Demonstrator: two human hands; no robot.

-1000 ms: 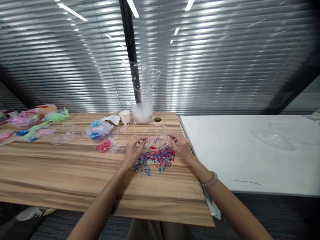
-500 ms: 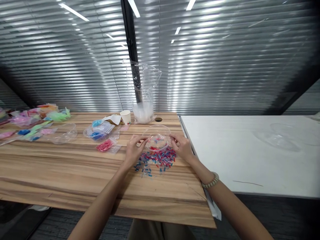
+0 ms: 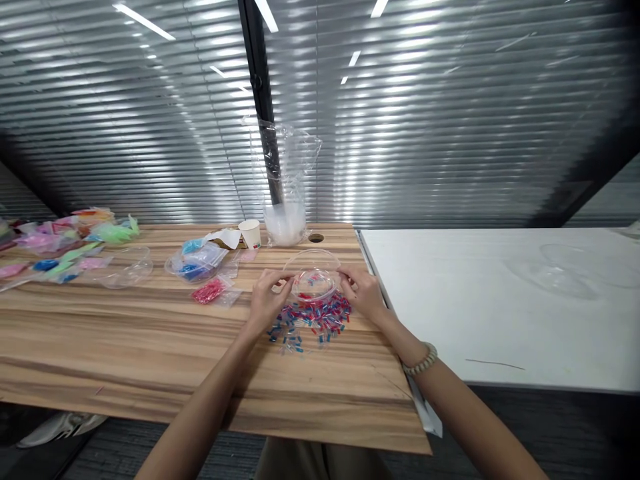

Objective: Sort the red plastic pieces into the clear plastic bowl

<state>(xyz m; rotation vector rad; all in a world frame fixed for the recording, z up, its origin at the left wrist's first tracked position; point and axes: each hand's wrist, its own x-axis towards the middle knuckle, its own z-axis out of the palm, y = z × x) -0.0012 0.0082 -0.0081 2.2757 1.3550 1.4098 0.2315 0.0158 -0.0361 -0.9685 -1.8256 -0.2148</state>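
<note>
A clear plastic container (image 3: pixel 315 285) with a round rim is held between my two hands, above a loose pile of small red, blue and clear pieces (image 3: pixel 325 317) on the wooden table. My left hand (image 3: pixel 270 293) pinches its left edge with thumb and finger. On the right edge, my right hand (image 3: pixel 361 291) grips it the same way, a beaded bracelet on that wrist. A clear round rim or lid rises behind the container. Some coloured pieces show through the plastic.
Left on the wooden table (image 3: pixel 150 340) are a packet of pink pieces (image 3: pixel 210 291), a clear dish with blue packets (image 3: pixel 193 270) and colourful bags (image 3: pixel 50 240). A paper cup (image 3: pixel 250 233) and bagged white tubs (image 3: pixel 285 223) stand behind. The white table (image 3: pixel 475 320) adjoins at right.
A shoe has come further into view at the lower left. My hands and the container hold nearly the same pose; the whole view has shifted slightly.
</note>
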